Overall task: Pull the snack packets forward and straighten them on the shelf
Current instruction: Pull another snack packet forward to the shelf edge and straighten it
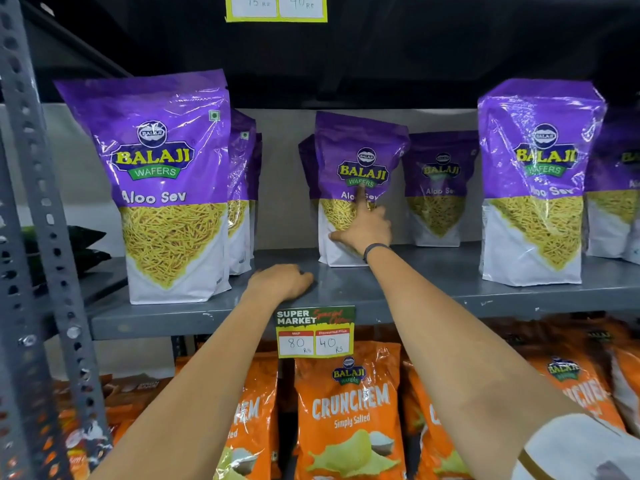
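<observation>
Purple Aloo Sev packets stand on a grey shelf [415,282]. One large packet [166,188] stands at the front left, with more packets [240,188] lined up behind it. Another packet [536,188] stands at the front right. The middle packet [353,147] sits further back and leans slightly. My right hand [363,230] is on its lower front, index finger pointing up, thumb spread left, other fingers at its right edge. A further packet [438,188] stands at the back, right of it. My left hand [280,282] rests on the shelf's front edge, fingers curled, holding nothing.
A price tag [315,332] hangs from the shelf lip below my left hand. Orange Crunchem packets [349,410] fill the shelf underneath. A perforated metal upright [38,202] runs down the left side. More purple packets [613,202] stand at the far right.
</observation>
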`<state>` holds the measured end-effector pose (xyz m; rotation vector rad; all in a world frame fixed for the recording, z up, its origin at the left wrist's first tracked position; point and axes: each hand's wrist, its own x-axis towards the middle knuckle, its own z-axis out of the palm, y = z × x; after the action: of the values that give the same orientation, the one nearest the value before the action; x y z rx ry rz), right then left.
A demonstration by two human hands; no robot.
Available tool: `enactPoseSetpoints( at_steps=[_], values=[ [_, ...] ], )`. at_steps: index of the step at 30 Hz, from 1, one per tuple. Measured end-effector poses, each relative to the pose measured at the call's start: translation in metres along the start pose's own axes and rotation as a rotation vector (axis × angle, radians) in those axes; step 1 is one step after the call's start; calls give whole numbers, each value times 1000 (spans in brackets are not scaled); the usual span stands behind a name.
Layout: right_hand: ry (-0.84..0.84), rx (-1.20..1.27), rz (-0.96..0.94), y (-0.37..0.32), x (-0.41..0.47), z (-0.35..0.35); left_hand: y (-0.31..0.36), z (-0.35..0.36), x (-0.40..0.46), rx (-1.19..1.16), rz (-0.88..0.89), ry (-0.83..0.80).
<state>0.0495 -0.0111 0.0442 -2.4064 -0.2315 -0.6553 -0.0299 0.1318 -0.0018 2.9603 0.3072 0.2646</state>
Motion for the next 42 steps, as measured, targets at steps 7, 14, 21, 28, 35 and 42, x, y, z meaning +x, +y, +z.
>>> enactPoseSetpoints(
  at_steps=[7, 14, 21, 28, 35, 42],
  values=[
    [26, -33, -36, 1, -25, -15, 2, -1, -2, 6, -32, -18],
    [66, -41, -60, 3, -49, -27, 3, -2, -4, 14, -39, -27],
    [81, -87, -57, 2, -68, -39, 2, -3, -6, -7, -28, -34],
    [89, -92, -74, 0, -86, -52, -1, -6, -5, -25, -27, -25],
    [71, -102, -95, 0, -109, -74, 2, -7, -11, -18, -33, -26],
    [61, -109, -97, 3, -121, -84, 6, -6, -14, -32, -48, -33]
  ],
)
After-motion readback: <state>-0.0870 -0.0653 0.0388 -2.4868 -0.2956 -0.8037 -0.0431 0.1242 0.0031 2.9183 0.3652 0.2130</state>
